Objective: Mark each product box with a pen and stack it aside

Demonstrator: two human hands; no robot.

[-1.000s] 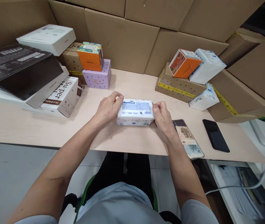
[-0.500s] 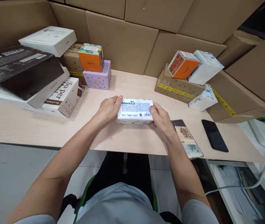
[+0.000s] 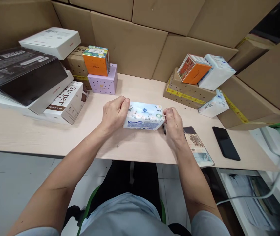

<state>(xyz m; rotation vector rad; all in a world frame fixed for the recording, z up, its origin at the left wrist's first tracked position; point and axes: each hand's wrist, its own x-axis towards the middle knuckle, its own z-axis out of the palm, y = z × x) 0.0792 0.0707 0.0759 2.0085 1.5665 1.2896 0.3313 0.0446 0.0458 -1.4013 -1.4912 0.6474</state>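
Note:
A white and blue pack of tissues (image 3: 144, 113) marked "Manhua" is held over the near middle of the table, its floral face turned up and its printed side toward me. My left hand (image 3: 116, 113) is closed on its left end, with the thumb along the top edge. At the other end, my right hand (image 3: 173, 124) pinches the corner between thumb and fingers. Just under that corner, part of a dark pen-like thing (image 3: 164, 128) shows. Banknotes on a dark notebook (image 3: 199, 147) lie right of my right wrist.
A black phone (image 3: 226, 143) lies at the right. Behind it, an orange box (image 3: 196, 69) and another tissue pack (image 3: 216, 72) top a cardboard box (image 3: 186, 92). At the left stand a black box (image 3: 31, 78), a white box (image 3: 52, 41) and a purple box (image 3: 103, 80) under an orange box (image 3: 96, 64).
Both hands have rotated the tissue pack: its printed side faced up earlier, and now the floral face does. The right hand's grip has shifted at the corner. Surrounding boxes stay put.

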